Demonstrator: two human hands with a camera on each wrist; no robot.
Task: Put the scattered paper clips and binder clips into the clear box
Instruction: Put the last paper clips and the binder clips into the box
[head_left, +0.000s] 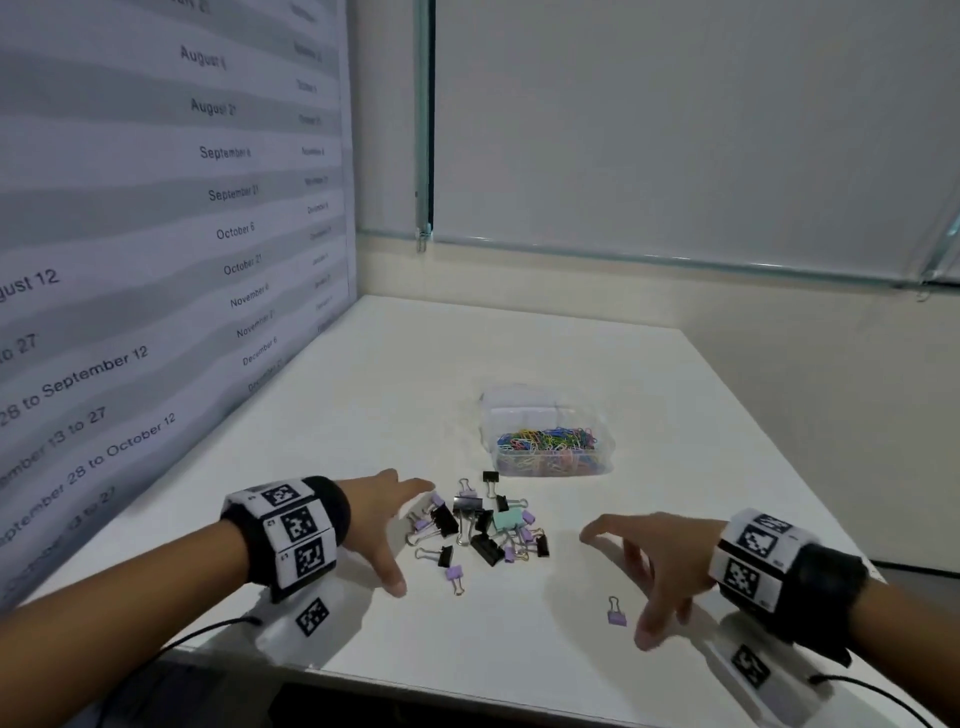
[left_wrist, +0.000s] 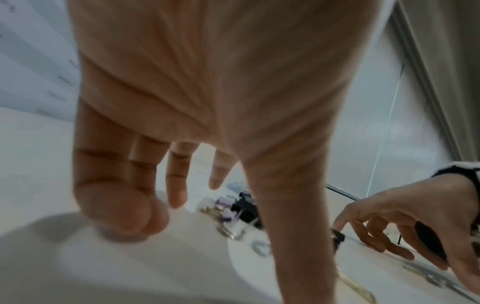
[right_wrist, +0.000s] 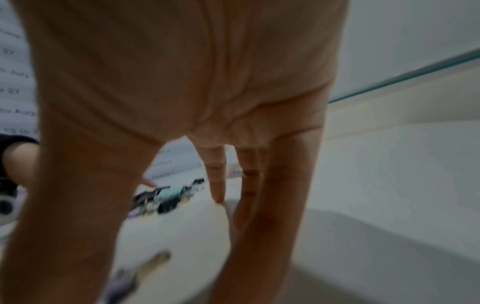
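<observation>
A heap of binder clips (head_left: 480, 525) in black, lilac and one mint lies on the white table (head_left: 415, 374) between my hands. One lilac clip (head_left: 454, 576) sits just in front of the heap, another lilac clip (head_left: 616, 613) lies apart near my right thumb. Behind the heap stands the clear box (head_left: 545, 434), holding coloured paper clips. My left hand (head_left: 387, 519) hovers at the heap's left edge, fingers spread, holding nothing. My right hand (head_left: 649, 566) hovers to the right, fingers spread and empty. The heap (left_wrist: 233, 207) (right_wrist: 166, 197) shows blurred in both wrist views.
A wall chart with printed dates (head_left: 156, 234) stands along the table's left side. A glass partition with a metal frame (head_left: 426, 130) rises behind. The table's front edge (head_left: 467, 696) runs just below my wrists.
</observation>
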